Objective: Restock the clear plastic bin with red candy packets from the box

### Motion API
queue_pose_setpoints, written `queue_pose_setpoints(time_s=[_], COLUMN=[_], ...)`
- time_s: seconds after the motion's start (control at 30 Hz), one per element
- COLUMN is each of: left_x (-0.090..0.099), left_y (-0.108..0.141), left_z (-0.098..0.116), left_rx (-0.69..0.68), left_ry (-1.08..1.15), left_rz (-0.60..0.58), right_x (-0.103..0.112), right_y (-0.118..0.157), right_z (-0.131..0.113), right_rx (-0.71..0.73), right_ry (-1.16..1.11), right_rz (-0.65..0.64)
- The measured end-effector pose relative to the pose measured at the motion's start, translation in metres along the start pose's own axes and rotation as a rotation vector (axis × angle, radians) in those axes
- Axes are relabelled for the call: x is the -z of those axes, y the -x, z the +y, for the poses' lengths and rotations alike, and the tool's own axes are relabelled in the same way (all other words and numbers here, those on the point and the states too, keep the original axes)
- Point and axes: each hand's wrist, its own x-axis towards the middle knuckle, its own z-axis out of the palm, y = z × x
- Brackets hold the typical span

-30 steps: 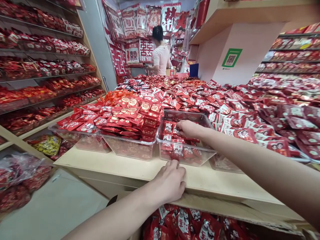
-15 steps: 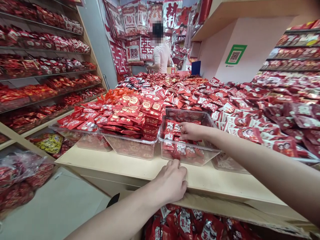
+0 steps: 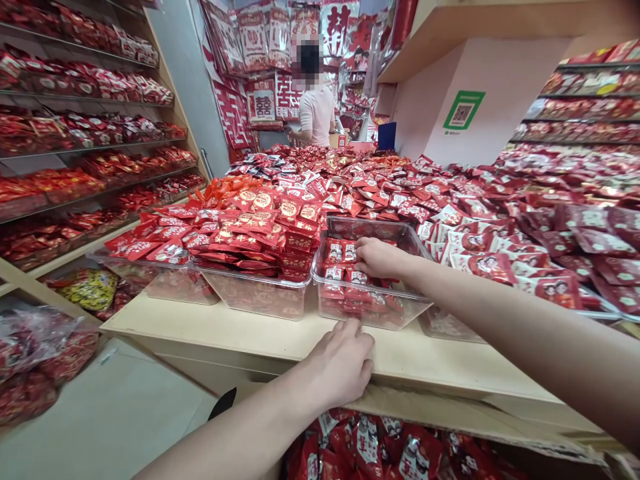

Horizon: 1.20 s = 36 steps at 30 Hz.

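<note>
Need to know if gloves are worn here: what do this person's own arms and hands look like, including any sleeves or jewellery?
The left arm and right arm are bare as far as the view reaches, with no sleeve showing. The left hand and right hand wear no gloves, and no ring, watch or bracelet shows on either.

You have two hands in view: your left hand [image 3: 340,365] and your right hand [image 3: 380,259]. Four clear plastic bins [image 3: 257,297] stand in a row on the surface [image 3: 210,333], the fourth partly hidden behind your right forearm. You can see one other person [image 3: 317,113] and one green QR code sign [image 3: 463,110]. The red packets [image 3: 260,227] are too many to count.
</note>
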Motion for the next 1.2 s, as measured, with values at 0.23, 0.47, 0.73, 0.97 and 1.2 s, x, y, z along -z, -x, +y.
queue_pose_setpoints(time_s=[0.23, 0.47, 0.73, 0.97, 1.2], left_x=[-0.001, -0.002, 0.0, 0.0, -0.001], left_y=[0.001, -0.001, 0.0, 0.001, 0.0], left_z=[0.0, -0.001, 0.001, 0.0, -0.001], left_rx=[0.043, 0.049, 0.051, 0.045, 0.039], left_ry=[-0.008, -0.009, -0.005, -0.017, -0.025], left_rz=[-0.029, -0.047, -0.052, -0.048, -0.049], right_x=[0.001, 0.011, 0.005, -0.011, -0.012], right_y=[-0.003, -0.007, 0.012, 0.01, -0.008], right_z=[-0.002, 0.013, 0.011, 0.005, 0.017], right_rx=[-0.056, -0.1, 0.01, -0.004, -0.008], right_ry=[0.029, -0.013, 0.071, 0.102, 0.13], right_rz=[0.04, -0.041, -0.046, -0.032, -0.093])
